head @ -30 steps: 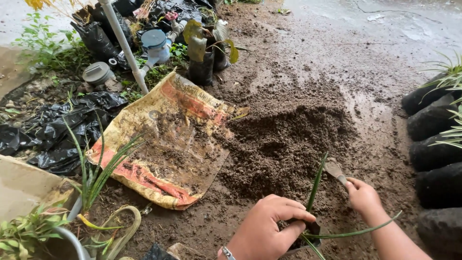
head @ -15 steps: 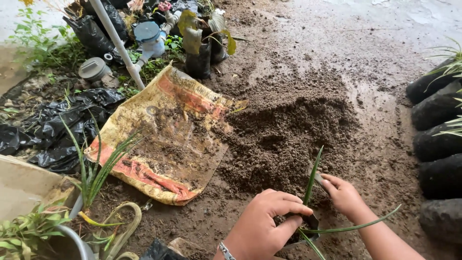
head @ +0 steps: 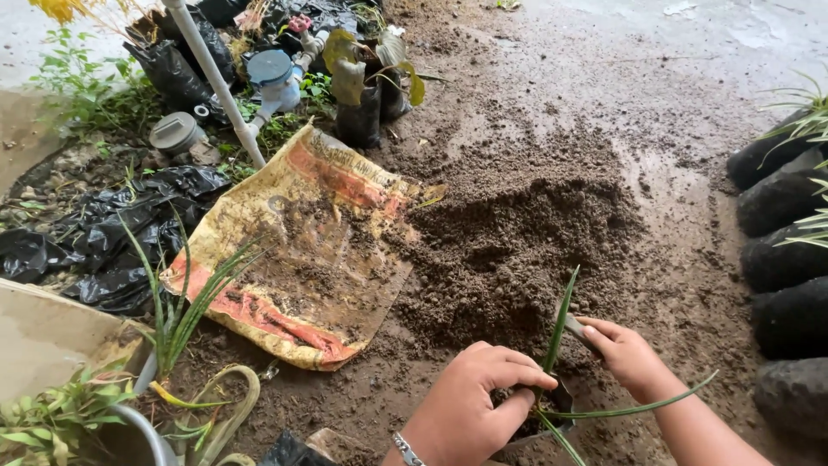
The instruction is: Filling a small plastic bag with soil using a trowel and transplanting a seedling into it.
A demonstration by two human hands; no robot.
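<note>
Flanking soil heap [head: 517,250]: yellow sack [head: 302,250], black bags [head: 785,259]

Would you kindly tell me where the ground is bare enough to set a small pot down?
Bare wet ground lies beyond the soil pile, left of the black grow bags. It is crowded on the left: yellow sack, black plastic sheets, potted plants. Both hands, left hand and right hand, fill the near edge.
</note>
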